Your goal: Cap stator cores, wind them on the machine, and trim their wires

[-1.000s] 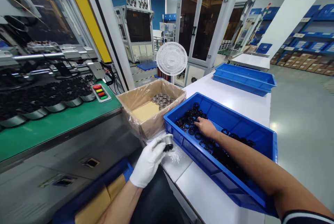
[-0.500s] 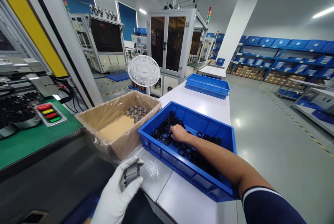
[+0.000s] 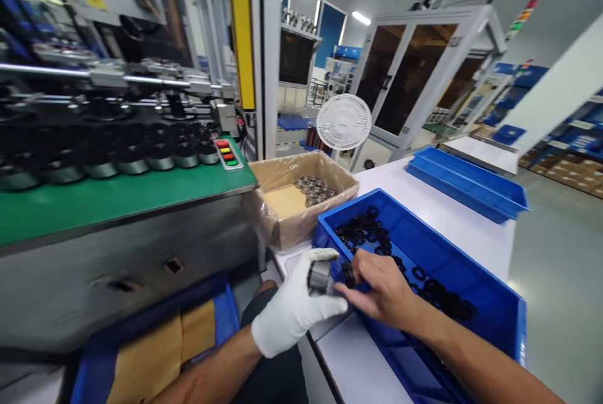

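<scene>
My left hand [image 3: 292, 306], in a white glove, is closed around a small grey metal cylinder [image 3: 321, 278] over the near edge of the white table [image 3: 471, 244]. My bare right hand [image 3: 381, 288] pinches a black ring [image 3: 349, 274] and holds it against the end of that cylinder. Both hands meet at the near left corner of a blue bin [image 3: 499, 303] that holds several more black rings [image 3: 370, 231].
A plastic-lined cardboard box [image 3: 271, 203] with metal parts stands left of the bin. A machine with a green deck [image 3: 108, 200], a row of loaded holders and a button panel [image 3: 228, 152] runs along the left. More blue trays [image 3: 466, 181] and a white fan [image 3: 343, 122] sit farther back.
My right hand has come out of the bin's ring pile with a black ring and met the left hand. The left hand has risen with the cylinder. The view has swung left.
</scene>
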Available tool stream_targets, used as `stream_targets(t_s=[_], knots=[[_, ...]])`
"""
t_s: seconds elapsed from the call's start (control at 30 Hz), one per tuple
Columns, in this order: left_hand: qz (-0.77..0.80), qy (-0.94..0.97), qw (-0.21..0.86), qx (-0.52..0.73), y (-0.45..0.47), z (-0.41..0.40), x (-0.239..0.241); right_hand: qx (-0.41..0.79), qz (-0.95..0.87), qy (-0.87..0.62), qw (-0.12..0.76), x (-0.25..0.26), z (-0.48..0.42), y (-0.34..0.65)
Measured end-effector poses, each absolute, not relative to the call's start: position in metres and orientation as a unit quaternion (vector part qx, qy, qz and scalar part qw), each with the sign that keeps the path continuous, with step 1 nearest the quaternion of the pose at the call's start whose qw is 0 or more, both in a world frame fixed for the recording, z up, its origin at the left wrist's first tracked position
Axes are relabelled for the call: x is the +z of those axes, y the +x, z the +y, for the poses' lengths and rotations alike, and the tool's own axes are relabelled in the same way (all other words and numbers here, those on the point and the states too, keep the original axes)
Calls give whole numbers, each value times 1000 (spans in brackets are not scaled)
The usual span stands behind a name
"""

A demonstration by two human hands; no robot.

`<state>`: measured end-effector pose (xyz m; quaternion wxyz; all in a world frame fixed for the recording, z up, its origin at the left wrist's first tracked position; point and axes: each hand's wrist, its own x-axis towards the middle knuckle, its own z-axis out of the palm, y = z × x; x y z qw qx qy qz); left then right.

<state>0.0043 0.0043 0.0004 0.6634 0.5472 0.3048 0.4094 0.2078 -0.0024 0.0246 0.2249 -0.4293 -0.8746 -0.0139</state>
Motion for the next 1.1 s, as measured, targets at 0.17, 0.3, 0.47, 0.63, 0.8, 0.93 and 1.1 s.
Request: stream_targets(t_s=[0.17,0.3,0.47,0.63,0.8,0.93,1.1], knots=[[276,539,676,420,19,-5,4,-25,-886,-300,352,22,-22,193],[299,557,647,428,17,-6,8,-8,-889,-284,359,23,-23,194],[321,568,624,431,6,-5,5,-32,-874,-308,374,25,-23,197],[307,537,676,400,5,-8,3,-88,-881,-292,363,26,-25,194],[317,571,653,383,6,-8,7,-135,-881,-274,362,26,-27,191],[324,600,632,367,8,-10,6,-136,-890,-260,350,22,-26,192],[314,616,621,369,0,-13,-6,-158,-887,-267,343,18,-25,190]])
